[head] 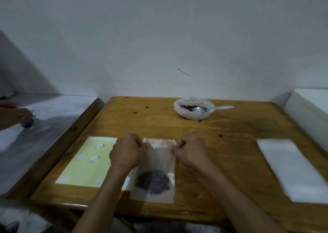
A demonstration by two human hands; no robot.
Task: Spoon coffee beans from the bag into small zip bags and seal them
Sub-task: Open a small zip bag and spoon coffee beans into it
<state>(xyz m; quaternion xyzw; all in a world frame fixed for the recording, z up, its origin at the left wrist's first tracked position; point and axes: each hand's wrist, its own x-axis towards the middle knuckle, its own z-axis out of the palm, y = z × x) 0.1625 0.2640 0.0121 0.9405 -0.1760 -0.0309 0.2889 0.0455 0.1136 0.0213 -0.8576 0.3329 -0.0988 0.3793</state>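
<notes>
Near the front edge of the tabletop [159, 126], between your two hands: one small zip bag [156, 168], clear, lying flat, with a dark heap of coffee beans [153, 182] settled in its lower half. Your left hand [126, 152] pinches the left end of the bag's top strip with curled fingers; your right hand [190, 151] pinches the right end the same way. Step in hand, by my judgement: sealing. Whether the strip is already pressed shut cannot be told. Next move calls for running your fingers along the strip from end to end, keeping beans clear of it. Far side of the tabletop: the bean bag [194, 108], rolled open, with a spoon [207, 108] resting in it. To your right: a stack of empty bags [291, 168]. To your left: a yellow label sheet [85, 163], partly under your left hand.
</notes>
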